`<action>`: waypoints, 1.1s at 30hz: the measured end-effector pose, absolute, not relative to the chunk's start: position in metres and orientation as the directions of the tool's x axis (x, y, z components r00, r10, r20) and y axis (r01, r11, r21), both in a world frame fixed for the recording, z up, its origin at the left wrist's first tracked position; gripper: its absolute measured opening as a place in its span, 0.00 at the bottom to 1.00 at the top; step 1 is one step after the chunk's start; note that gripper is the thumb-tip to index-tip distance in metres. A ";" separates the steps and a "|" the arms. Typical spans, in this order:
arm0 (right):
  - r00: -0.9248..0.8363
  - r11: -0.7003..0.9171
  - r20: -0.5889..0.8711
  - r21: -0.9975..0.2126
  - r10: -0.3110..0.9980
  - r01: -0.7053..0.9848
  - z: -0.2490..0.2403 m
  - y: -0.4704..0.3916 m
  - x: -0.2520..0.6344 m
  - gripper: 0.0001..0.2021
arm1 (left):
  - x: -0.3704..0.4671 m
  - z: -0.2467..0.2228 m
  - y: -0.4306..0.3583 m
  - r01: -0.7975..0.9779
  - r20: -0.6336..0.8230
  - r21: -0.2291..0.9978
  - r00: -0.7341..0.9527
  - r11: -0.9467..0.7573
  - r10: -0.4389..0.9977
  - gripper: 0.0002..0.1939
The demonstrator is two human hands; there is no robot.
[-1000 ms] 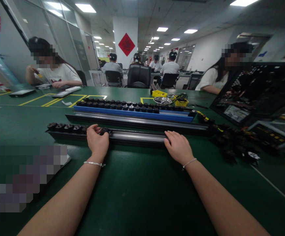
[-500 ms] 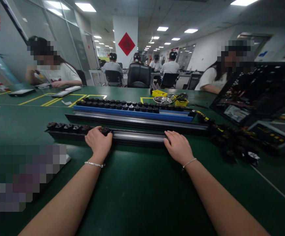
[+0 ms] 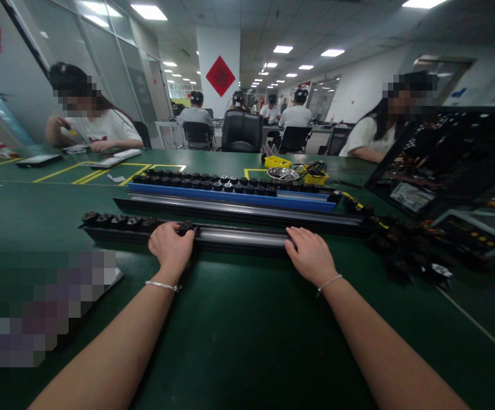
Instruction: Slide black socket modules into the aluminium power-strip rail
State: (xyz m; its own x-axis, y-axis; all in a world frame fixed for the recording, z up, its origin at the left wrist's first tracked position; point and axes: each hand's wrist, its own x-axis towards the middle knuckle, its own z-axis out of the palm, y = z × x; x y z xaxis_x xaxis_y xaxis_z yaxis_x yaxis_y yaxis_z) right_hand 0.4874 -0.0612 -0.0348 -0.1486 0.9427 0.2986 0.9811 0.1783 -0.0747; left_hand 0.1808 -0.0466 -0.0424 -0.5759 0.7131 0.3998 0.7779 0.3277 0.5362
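Shifted slightly right, the left hand (image 3: 171, 246) clasps the black rail (image 3: 239, 239) palm-down, the right hand (image 3: 312, 255) gripping its end.

I count two grips, my left grip (image 3: 171, 246) and right grip (image 3: 311, 253); two bracelets (image 3: 162, 285); two black rails (image 3: 241, 236) nearest me; one blue rail (image 3: 230, 196); two yellow bins (image 3: 277, 163); one metal dish (image 3: 282, 174).

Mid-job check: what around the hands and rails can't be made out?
All in the head view:
Black parts: any beneath the left hand, hidden by it.
Near rail: right end, hidden by the right hand.
Dark pile: piece count, too dim and blurred.
Black case: far side, cut off by the right edge.
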 end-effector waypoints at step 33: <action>-0.148 0.177 0.293 -0.075 0.945 0.981 -0.033 -0.062 0.486 0.23 | 0.188 -0.038 -0.050 0.760 0.320 0.585 -0.538 0.285 0.780 0.12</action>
